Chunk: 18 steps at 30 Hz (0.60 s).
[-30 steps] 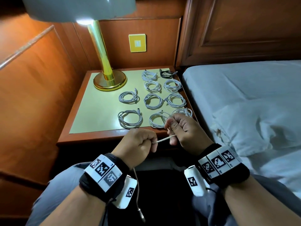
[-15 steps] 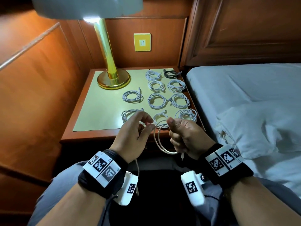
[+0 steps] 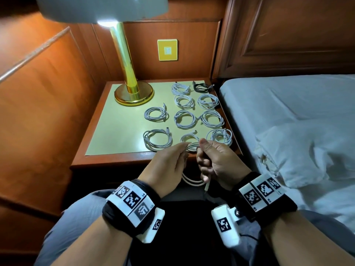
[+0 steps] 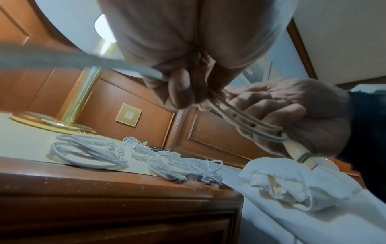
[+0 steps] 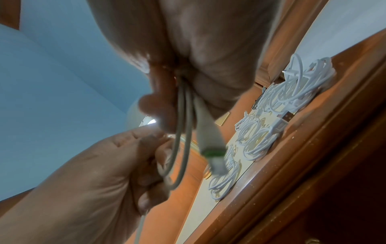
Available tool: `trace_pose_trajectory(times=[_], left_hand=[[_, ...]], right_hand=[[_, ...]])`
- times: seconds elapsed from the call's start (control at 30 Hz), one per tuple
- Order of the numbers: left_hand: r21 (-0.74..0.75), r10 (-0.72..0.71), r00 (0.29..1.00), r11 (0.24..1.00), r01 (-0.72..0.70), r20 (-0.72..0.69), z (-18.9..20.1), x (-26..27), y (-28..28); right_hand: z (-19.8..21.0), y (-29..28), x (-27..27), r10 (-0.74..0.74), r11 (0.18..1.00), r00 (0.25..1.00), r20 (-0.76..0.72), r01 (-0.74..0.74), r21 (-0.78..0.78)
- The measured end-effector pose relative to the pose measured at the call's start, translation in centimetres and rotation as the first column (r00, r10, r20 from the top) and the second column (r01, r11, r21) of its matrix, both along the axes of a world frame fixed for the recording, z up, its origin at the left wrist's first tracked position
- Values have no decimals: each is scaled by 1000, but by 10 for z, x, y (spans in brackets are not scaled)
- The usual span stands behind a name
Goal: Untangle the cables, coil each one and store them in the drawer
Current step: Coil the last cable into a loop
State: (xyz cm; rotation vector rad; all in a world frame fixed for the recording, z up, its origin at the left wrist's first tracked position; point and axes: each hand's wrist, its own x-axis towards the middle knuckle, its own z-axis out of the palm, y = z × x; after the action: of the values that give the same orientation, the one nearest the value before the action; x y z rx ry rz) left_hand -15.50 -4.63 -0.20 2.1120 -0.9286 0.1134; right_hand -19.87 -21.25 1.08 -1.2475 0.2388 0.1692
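A white cable (image 3: pixel 192 181) hangs in loops between my hands, in front of the nightstand (image 3: pixel 115 160). My right hand (image 3: pixel 201 150) grips the gathered loops (image 5: pixel 181 132) in its fist, and the green-ringed connector (image 5: pixel 211 145) sticks out below it. My left hand (image 3: pixel 184 148) pinches the cable (image 4: pixel 250 122) beside the right thumb. The free length (image 4: pixel 62 61) trails off from the left fingers (image 4: pixel 183 92). Several white coils (image 3: pixel 157 140) and one black coil (image 3: pixel 200 87) lie in rows on the nightstand top. The drawer front (image 4: pixel 117 231) below looks shut.
A brass lamp (image 3: pixel 134 93) stands at the back left of the nightstand. A bed (image 3: pixel 288 104) with a crumpled white pillow (image 3: pixel 307 150) lies close on the right. Wood panelling encloses the left and back. My knees are below the hands.
The cable was stretched straight between my hands a second ago. My left hand has since carried it up to the right hand, and more loops now hang from the right fist.
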Motion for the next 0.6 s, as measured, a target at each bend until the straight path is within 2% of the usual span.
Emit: trace_pose_trajectory(times=[0.17,0.3,0.43,0.6], left_hand=[[89,23,1000,996,-23,1,-3,2,-1],[-5,29,999,1000,-29,20,-4,2,-2],[-96,102,986,991,-90,130,-2,10,-2],[-104,144,985,986,-134,96,-4,19,8]], right_hand=[[2,-6,0,92,995,995,-24,-93,-30],[3,-5,0,116,992,993,-2,-116,-41],[12,-13,-1,23,991,999,-31,-19,130],[23,-30,-1,-105,942,994,3,98,321]])
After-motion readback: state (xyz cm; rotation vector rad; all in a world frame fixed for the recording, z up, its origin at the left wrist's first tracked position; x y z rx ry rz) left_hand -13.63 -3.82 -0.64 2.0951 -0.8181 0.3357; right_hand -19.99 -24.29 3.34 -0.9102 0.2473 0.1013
